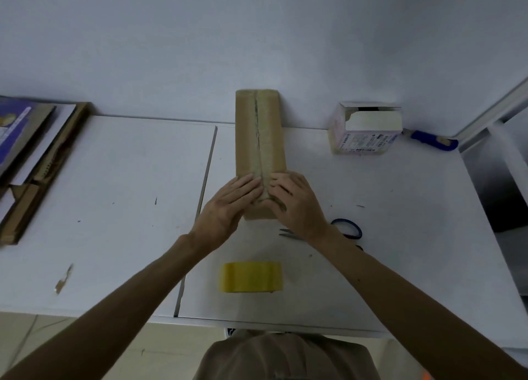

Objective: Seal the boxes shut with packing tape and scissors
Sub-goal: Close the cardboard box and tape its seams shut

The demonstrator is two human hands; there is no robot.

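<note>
Both hands lie flat on the near end of a long brown cardboard box (260, 134). The left hand (231, 205) and the right hand (297, 205) have straight fingers that meet over the centre seam, pressing down and grasping nothing. The box lies lengthwise on the white surface (114, 179), its far end against the wall, and a glossy strip of what looks like tape runs along the seam from end to end. The step in hand appears to be smoothing that strip down where it turns over the near edge, though the fingers hide whether it reaches down the end face. A pair of scissors (290, 234) with blue handles lies on the surface just beside the right wrist, partly covered by it. A yellow roll of packing tape (251, 276) stands close to the person, apart from the box. Further right, near the wall, a small white box (365, 134) sits with its top flap open, evidently not yet sealed, and a blue-handled tool (431, 139) lies beyond it. Flattened cardboard (43, 165) is stacked at the far left. Once this seam is rubbed firm, the next move would likely call for lifting the hands off, bringing the small box forward, closing its flap and reaching for roll and scissors.
</note>
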